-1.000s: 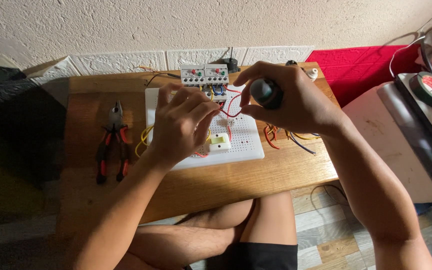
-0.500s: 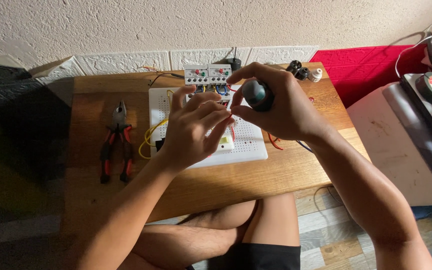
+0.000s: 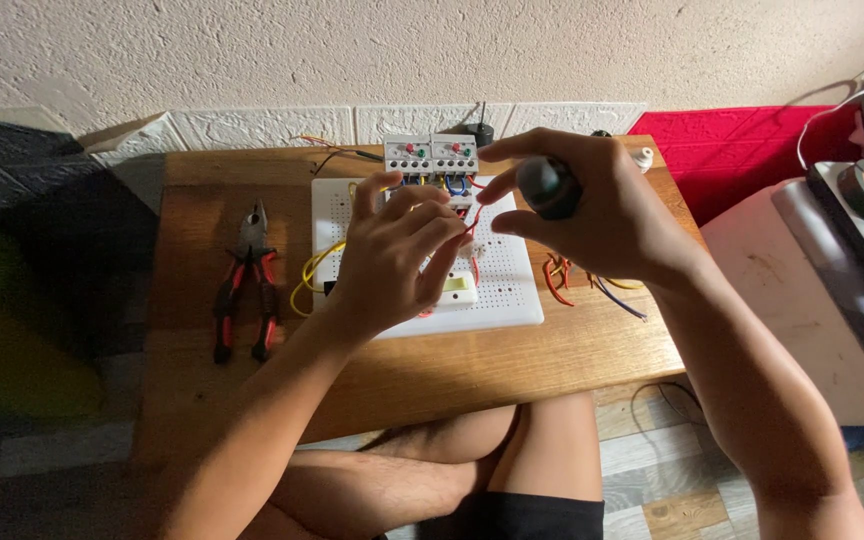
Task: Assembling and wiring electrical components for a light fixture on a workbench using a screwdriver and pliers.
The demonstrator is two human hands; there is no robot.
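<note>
Both hands (image 3: 397, 255) nudged left — screwdriver (image 3: 547, 187) above pegboard (image 3: 507, 285)

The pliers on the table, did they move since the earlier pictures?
No. The pliers lie at the same spot left of the white board, handles toward the person.

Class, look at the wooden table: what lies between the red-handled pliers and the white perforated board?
In the head view, looped yellow wire lies between the red-handled pliers and the white perforated board; otherwise bare wooden table.

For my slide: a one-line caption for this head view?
Left hand pinches red wire over white pegboard; right hand grips dark-handled tool.
</note>
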